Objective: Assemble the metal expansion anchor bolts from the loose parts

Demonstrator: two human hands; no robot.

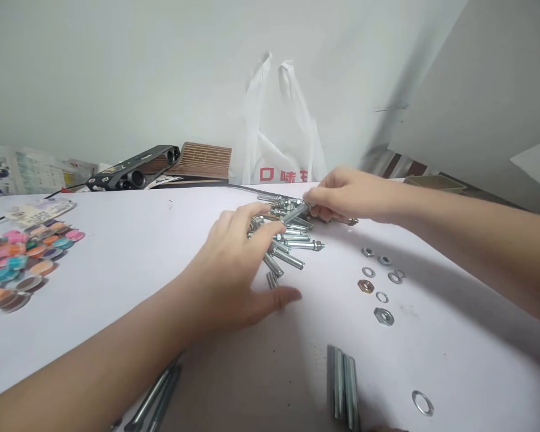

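A pile of silvery expansion bolts (pixel 292 243) lies on the white table, with sleeves, nuts and pointed ends showing. My left hand (pixel 234 264) is at the pile's near left side, thumb and fingers apart, fingertips on or just over the bolts. At the far right side, my right hand (pixel 339 195) pinches one expansion bolt (pixel 296 212) by its end, tilted above the others. Its fingertips partly cover that end. To the right lie several loose hex nuts (pixel 384 316) and flat washers (pixel 368 272), one nut brassy.
Several metal sleeves (pixel 344 387) lie side by side at the near edge, with a large washer (pixel 422 403) to their right. Long bolts (pixel 155 396) show below my left forearm. Coloured discs (pixel 27 258) cover the left. Behind stand a plastic bag (pixel 283 144) and a black device (pixel 137 168).
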